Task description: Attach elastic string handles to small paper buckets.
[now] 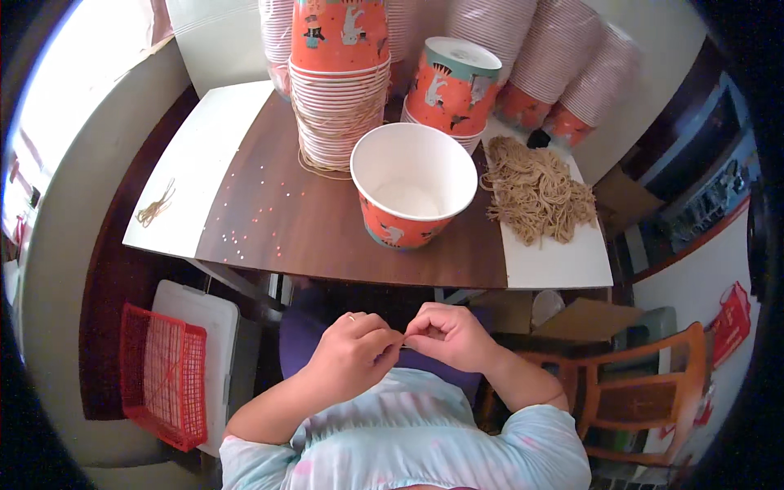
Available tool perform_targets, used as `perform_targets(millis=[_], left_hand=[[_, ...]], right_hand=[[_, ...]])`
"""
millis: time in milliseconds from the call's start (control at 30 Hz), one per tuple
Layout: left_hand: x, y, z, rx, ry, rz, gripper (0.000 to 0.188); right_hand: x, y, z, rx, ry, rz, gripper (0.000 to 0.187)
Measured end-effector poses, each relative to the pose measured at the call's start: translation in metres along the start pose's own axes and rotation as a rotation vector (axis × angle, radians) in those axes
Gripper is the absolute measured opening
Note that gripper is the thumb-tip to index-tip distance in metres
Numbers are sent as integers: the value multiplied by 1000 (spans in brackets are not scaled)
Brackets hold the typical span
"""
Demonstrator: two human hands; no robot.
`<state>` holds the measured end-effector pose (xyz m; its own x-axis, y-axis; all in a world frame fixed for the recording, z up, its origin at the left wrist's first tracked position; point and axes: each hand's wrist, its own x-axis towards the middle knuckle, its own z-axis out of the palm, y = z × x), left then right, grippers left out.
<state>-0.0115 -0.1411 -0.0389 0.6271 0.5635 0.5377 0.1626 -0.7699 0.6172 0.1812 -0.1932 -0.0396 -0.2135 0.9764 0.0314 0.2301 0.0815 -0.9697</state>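
Note:
My left hand and my right hand meet in front of my body, just off the table's near edge. Both are closed in a pinch, fingertips nearly touching. Something thin and pale may run between them, but it is too small to make out. Beyond them an orange paper bucket with a white inside stands upright, its mouth towards me. At its right lies a heap of tan cords. Behind it, to the left, rises a tall stack of nested paper buckets with cords looped round its lower part.
An upside-down bucket tops a second stack. Wrapped bucket stacks line the back. Small red and white dots are scattered on the brown table. A few cords lie far left. A red basket and a wooden chair flank me.

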Motion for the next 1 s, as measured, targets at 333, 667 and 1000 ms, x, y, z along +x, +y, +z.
perform_targets(millis=[333,667,1000], left_hand=[[142,-29,-57,-2,61,63,24],[254,-127,-2,455,-266,345,26],[169,-91,-53,-219,-187,-522,26]], right_hand=[[48,-50,-100,-565,569,-315,4],[104,-52,-123,-929,488,-91,13],[115,-35,-126,-1023,312,-56,11]])
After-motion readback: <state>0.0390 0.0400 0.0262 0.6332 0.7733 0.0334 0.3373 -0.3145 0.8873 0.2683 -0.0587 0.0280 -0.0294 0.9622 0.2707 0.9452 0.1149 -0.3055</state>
